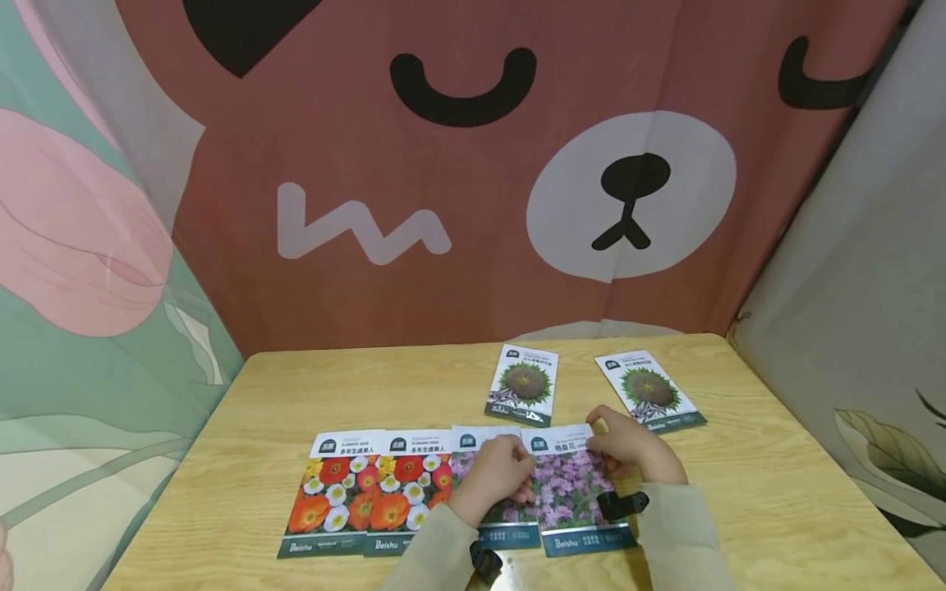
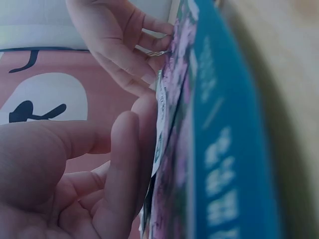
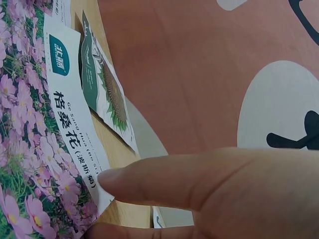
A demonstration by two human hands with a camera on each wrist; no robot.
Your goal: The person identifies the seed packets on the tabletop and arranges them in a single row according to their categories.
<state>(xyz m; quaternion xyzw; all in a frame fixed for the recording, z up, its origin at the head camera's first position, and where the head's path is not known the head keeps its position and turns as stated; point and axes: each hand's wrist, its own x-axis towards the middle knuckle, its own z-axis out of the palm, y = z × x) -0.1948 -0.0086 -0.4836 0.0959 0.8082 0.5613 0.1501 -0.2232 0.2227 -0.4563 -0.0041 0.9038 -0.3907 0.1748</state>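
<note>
Head view: 6 seed packets lie on the wooden table [image 1: 776, 501]. 4 form the near row: 2 red-and-orange poppy packets [image 1: 332, 492] at the left, then an inner pink-flower packet [image 1: 506, 535] and an outer pink-flower packet [image 1: 567, 488]. 2 sunflower packets [image 1: 523, 383] lie behind. The left hand [image 1: 498, 472] is over the inner pink-flower packet, fingers loosely bent, nothing between them, 1 finger against packet paper in the left wrist view. The right hand [image 1: 636, 447] has its fingertips at the outer packet's top right corner; I cannot tell whether they pinch it or only press.

The likeliest trouble is at the seam between the 2 pink-flower packets, where a sideways push could ride 1 edge over the other. Uneven pressure at that corner could swivel the outer packet, which already sits slightly askew. The black wrist camera [image 1: 621, 505] hangs over its right side and could snag the paper. A hard squeeze might crease the thin corner.
</note>
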